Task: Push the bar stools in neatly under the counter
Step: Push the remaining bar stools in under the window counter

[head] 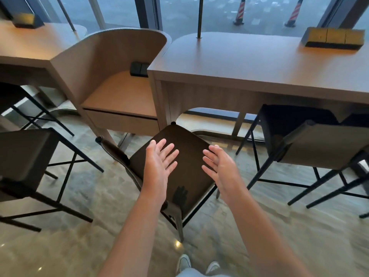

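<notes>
At frame left, one stool [26,156] stands clear of its counter. At centre, my left hand [159,160] and right hand [221,166] hover flat, fingers spread wide, holding nothing, above a dark skewed stool [191,140] (front corner just under the counter [259,62]). At right, a third stool [311,140] sits half under.

Place: a café or shared lounge with window seating, not a home.
Seating: several matching dark bar stools [179,156] on thin black metal legs.
Bench: a long wooden bench [249,62] facing floor-to-ceiling windows [119,11].
Fittings: a power socket [139,69] in the divider.
Outside: striped traffic cones [240,12] on pavement.
Floor: polished stone [99,226].
</notes>
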### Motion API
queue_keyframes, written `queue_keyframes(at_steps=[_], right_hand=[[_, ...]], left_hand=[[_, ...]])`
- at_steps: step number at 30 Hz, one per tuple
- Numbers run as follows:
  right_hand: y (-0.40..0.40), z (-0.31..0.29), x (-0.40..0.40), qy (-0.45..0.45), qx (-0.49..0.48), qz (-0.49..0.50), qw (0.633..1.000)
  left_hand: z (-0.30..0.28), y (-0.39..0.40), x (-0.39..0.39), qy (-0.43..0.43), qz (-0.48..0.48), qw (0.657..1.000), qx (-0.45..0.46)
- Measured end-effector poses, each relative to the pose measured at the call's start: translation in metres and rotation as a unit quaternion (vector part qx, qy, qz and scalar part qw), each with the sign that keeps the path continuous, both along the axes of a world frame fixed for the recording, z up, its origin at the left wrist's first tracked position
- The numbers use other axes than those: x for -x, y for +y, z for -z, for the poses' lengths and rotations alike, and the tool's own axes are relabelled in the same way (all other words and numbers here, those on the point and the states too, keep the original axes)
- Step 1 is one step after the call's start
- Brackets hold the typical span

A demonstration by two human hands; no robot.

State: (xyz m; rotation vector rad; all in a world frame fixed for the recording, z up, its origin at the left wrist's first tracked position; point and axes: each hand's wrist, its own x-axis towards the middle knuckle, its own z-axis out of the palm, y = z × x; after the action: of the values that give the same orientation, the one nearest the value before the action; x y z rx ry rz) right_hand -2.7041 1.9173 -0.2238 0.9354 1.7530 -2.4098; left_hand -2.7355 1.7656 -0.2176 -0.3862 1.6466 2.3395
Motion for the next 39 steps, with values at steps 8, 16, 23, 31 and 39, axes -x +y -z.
queue_keyframes(at_steps=[8,16,23,31,39], right_hand=[[-0.006,0.02,0.001,-0.01,0.045,0.0,0.999],[-0.014,0.035,0.005,-0.061,0.079,0.029,0.995],[-0.048,0.077,0.007,-0.17,0.03,0.062,0.983],[-0.115,0.112,-0.009,-0.243,0.033,0.089,0.965],[-0.131,0.123,-0.022,-0.267,0.081,0.144,0.949]], left_hand=[[0.004,-0.018,-0.015,-0.02,-0.02,0.999,0.026],[0.024,-0.052,0.011,-0.071,0.003,0.996,0.063],[0.055,-0.106,0.054,-0.133,0.019,0.983,0.122],[0.094,-0.153,0.066,-0.223,0.027,0.971,0.083],[0.114,-0.157,0.071,-0.234,0.163,0.946,0.155]])
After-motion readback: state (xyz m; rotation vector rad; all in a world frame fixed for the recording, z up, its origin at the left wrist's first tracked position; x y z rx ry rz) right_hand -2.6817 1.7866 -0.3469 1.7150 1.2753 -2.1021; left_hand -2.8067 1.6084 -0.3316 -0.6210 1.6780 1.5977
